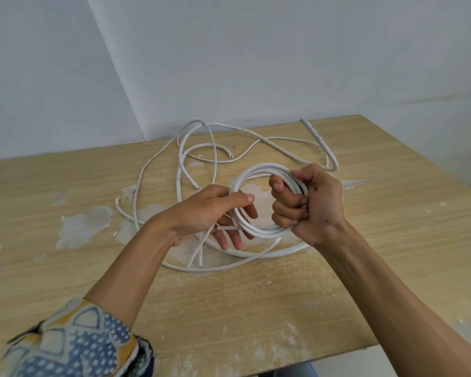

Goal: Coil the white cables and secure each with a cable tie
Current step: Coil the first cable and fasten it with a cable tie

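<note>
Round coil of white plastic cable (259,170), held just above the middle of the worn wooden table (256,308)
Right hand (316,205) fisted tight round its right side; left hand (201,213) pinches the left side, thumb on top, fingers straight underneath. Loose white cables (180,159) sprawl behind.

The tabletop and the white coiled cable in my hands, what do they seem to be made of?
Tabletop: likely board under a thin, matte, pale wood-grain laminate; that layer has peeled away in whitish patches. Coiled cable: probably a smooth, slightly glossy plastic sheath, perhaps PVC; it bends into even loops without kinking. Its core cannot be seen here.
</note>
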